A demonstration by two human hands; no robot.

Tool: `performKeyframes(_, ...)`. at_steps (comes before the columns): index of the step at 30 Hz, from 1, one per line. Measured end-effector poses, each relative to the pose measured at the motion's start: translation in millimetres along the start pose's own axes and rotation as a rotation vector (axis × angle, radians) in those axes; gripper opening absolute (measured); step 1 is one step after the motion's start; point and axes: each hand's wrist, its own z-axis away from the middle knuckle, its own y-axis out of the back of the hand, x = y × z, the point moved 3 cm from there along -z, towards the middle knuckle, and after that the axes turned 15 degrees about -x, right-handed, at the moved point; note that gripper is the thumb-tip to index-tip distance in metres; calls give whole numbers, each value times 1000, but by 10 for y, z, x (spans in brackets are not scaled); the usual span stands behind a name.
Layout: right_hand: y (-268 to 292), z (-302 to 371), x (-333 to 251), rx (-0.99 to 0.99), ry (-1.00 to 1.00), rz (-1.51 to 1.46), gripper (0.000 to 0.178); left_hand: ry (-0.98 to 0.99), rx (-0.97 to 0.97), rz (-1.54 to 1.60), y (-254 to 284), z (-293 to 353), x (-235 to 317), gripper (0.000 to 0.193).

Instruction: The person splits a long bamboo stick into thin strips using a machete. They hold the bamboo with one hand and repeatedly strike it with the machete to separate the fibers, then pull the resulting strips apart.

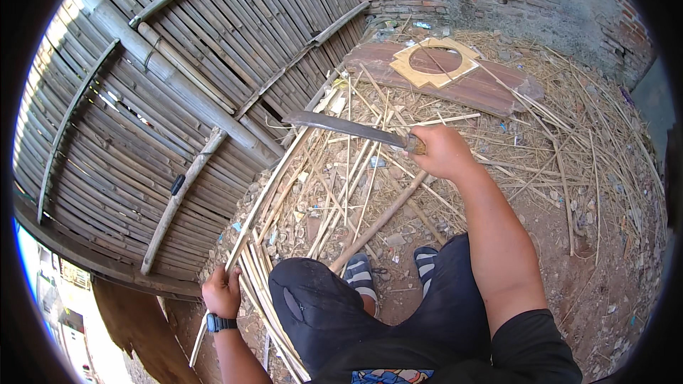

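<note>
Pale bamboo, split into a long thin strip (247, 225), runs up and away from the left hand (222, 291), its short tail poking out below the fingers. Those fingers are closed round it, thumb on top. Ahead of them, the strip's far stretch passes by the tip of the machete (345, 126); whether steel and bamboo touch there, I cannot tell. The right hand (445, 153) has its fingers wrapped firmly about the wooden handle (415, 144), and the blade reaches out to their left, nearly level.

For good work with the blade on the strip, I would keep the left fingers well back from it, as they are now, and guide any stroke away from them. A light pinch should let the strip slide; too tight a squeeze could make it bend or spring, and its edges are likely sharp. Short, shallow strokes at a low angle ought to control it best, with the knees (313, 291) outside the blade's path.

Just right of the left fingers, more strips (260, 290) lie beside the thigh and could snag the one being held. Below the right fingers, a round stick (384, 220) slants toward the sandals (361, 275). Beyond both hands lies a brown board (491, 89); left of the blade stands a bamboo wall (107, 156).
</note>
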Motion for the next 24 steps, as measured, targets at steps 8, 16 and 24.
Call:
performKeyframes(8, -128, -81, 129, 38, -51, -31, 36, -104, -58, 29, -107, 34, -62, 16)
performKeyframes(16, -204, -94, -110, -154, 63, 112, 43, 14, -212, -90, -235, 138, -100, 19)
performKeyframes(24, -180, -171, 394, -8, -196, -140, 45, -70, -138, -66, -190, 224, -12, 30)
